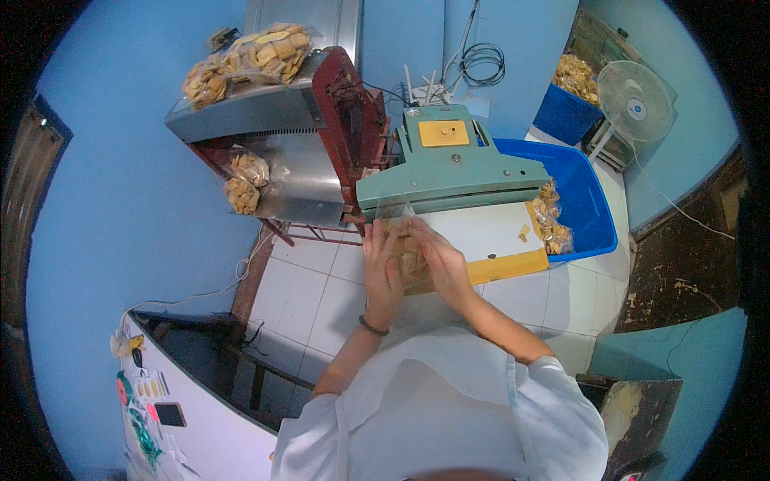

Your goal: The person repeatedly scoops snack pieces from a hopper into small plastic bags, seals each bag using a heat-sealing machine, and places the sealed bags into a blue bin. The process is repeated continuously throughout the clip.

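A clear plastic bag of flat yellowish crackers (411,260) is held between my two hands. My left hand (381,264) presses its left side with the fingers pointing forward. My right hand (444,258) is curved over the right side. The bag's upper part, bare of crackers, reaches the sealing slot of a green foot-type bag sealer (454,171); whether its edge is inside the jaws I cannot tell. Under the sealer is a white work shelf (475,231) edged with yellow tape, with cracker bits on it.
Filled bags (252,60) rest on a metal-and-red stand (240,108) at left, smaller bags (245,183) lower on it. A blue plastic tub (586,204) holds more bags at right. Beyond it are a fan (634,102) and cable. A white table (210,433) carries a phone (171,414).
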